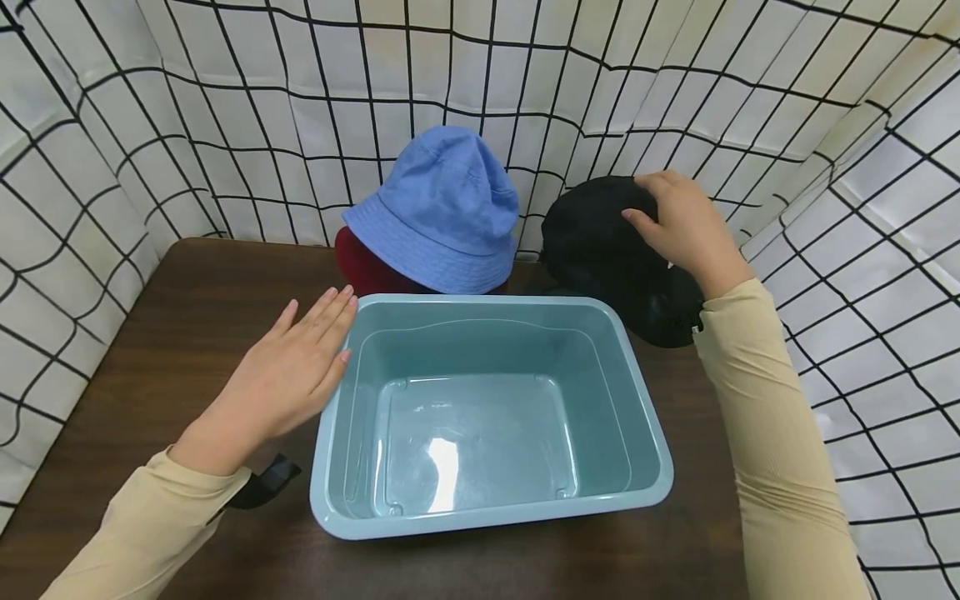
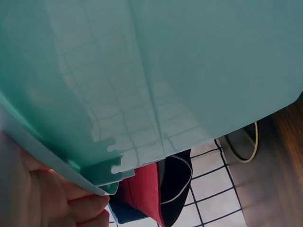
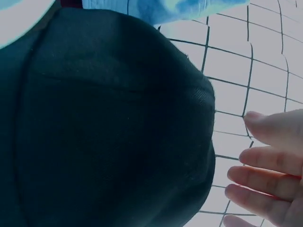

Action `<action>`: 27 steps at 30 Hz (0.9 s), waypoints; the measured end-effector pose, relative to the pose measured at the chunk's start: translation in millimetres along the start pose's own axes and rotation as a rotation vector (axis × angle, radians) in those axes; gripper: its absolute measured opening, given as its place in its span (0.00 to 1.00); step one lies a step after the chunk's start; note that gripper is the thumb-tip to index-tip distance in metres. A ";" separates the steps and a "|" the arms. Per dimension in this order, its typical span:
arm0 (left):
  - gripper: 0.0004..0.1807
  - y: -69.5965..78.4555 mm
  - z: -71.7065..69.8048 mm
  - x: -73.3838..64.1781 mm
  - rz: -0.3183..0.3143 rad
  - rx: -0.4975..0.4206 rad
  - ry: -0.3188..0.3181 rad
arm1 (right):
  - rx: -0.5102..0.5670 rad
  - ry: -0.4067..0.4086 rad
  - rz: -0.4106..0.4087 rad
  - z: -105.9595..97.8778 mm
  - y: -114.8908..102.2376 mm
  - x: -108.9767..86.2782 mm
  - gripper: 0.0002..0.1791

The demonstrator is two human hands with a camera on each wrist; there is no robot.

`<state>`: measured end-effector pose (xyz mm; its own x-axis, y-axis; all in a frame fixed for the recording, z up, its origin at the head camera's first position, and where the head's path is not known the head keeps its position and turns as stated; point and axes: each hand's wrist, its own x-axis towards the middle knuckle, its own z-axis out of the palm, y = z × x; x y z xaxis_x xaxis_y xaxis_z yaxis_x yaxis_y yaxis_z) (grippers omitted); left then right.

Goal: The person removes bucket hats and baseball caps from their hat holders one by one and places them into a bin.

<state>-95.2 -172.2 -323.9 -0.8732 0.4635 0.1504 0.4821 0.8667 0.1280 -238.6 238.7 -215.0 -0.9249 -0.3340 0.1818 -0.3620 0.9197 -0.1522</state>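
One glossy pale-blue basin [image 1: 506, 433], light reflecting inside, touches the straight-fingered left hand [image 1: 281, 375] along its left rim. Behind the basin's right corner lies a rounded black hat [image 1: 600, 242]; beside that, the right hand [image 1: 686, 229], fingers loosely parted, holding nothing.

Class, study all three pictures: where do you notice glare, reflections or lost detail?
Head view: bright glare on the floor of the blue basin; left wrist view: grid lines mirrored in its glossy side; right wrist view: black hat mostly too dark for detail.
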 end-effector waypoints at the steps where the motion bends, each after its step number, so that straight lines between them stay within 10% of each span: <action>1: 0.32 -0.1 0.2 0.3 0.002 0.000 0.003 | 0.006 0.006 0.002 -0.2 1.1 1.7 0.28; 27: 0.30 0.8 4.6 4.7 -0.005 -0.018 0.073 | 0.156 0.135 0.131 15.5 13.5 21.0 0.15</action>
<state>-99.3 -168.5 -327.6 -0.8683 0.4442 0.2206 0.4798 0.8651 0.1464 -264.7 240.9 -228.3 -0.9448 -0.1739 0.2776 -0.2637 0.9066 -0.3293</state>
